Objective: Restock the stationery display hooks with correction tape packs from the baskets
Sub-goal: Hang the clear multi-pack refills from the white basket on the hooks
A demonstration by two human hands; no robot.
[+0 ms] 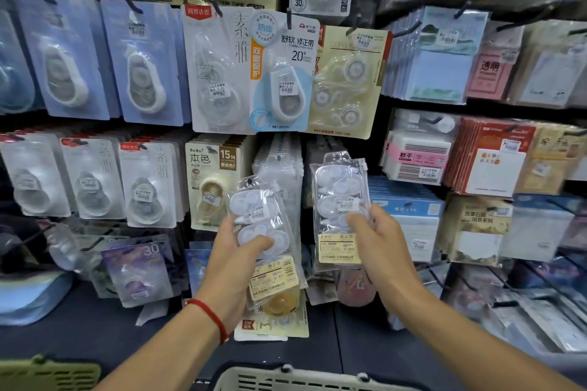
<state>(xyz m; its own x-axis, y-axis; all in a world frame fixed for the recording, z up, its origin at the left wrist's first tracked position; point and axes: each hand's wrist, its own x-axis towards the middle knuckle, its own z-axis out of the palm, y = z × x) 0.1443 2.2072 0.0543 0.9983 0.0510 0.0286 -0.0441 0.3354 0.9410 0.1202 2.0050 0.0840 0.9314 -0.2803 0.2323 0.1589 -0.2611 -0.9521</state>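
Nearest the camera, at the bottom edge of the view: rim of a pale slotted basket [295, 379], centre; a second, olive-green basket [47, 373] at the lower left corner. Contents of both out of view.

Above the baskets, two bare forearms reach toward the display. A red string bracelet [211, 316] sits on the left wrist.

Left hand [233, 259]: grip clamped on a clear correction tape pack [265, 232], thumb across the front of the blister, fingers behind. Pack tilted slightly left, yellow label at its lower end, hang hole at the top not on any hook.

Right hand [379, 244]: grip clamped on a second clear pack [341, 211], thumb on the front near the price sticker, fingers behind. Pack held upright, higher than the left one and just beside it, not touching. Whether its top has reached a hook cannot be told.

Behind the hands, lower display row: a stack of similar clear packs [279, 162] hangs between the two held ones; a beige 15M carded pack [212, 178] hangs to its left.

Farther up: a blue-and-white 20 m correction tape card [286, 73] on a black hook [289, 17]. Sticky-note packs [438, 57] fill the right side.
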